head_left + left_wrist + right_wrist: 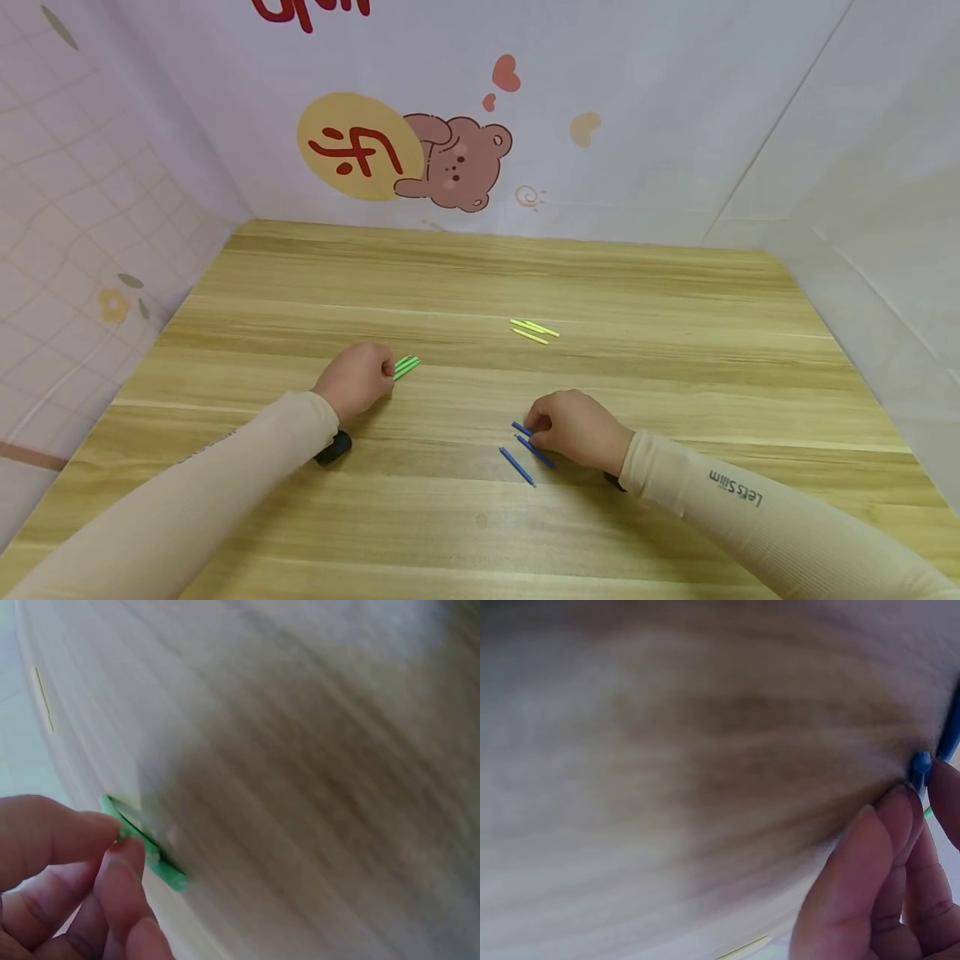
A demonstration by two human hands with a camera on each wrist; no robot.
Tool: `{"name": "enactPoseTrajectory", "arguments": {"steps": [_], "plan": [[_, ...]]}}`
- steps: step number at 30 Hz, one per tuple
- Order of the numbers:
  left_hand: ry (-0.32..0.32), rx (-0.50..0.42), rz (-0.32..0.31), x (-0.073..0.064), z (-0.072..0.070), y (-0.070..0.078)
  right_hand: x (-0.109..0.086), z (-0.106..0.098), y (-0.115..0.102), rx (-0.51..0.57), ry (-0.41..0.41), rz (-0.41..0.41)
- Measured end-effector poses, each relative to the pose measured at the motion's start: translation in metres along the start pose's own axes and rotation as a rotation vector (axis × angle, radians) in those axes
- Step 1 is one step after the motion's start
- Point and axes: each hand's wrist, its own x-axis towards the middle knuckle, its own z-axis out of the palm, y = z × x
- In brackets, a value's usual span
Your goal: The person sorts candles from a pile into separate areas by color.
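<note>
At the left, my left hand (356, 379) has thumb and forefinger pinched together at the green sticks (406, 367), thin and lying side by side on the table. In the left wrist view a green tip (123, 835) pokes out between those fingertips, close over the other green sticks (172, 876). My right hand (577, 427) holds a thin blue stick (521, 427) between thumb and fingers; its small nubbed end (922, 762) shows in the right wrist view. Below it lie two more blue sticks, one (543, 457) partly beneath the hand and another (517, 466) apart from it.
Several thin yellow sticks (534, 328) lie close together farther back on the wood-grain table (420, 533). Behind the table hangs a pale backdrop (645, 167) printed with a bear and hearts, and similar white sheets border both sides.
</note>
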Motion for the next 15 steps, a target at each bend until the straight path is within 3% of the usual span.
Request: {"name": "enactPoseTrajectory", "arguments": {"steps": [15], "plan": [[-0.004,0.014,-0.031,-0.0022,-0.0009,0.0028,0.0002,-0.0004,-0.0002,-0.001,0.012,0.002]]}}
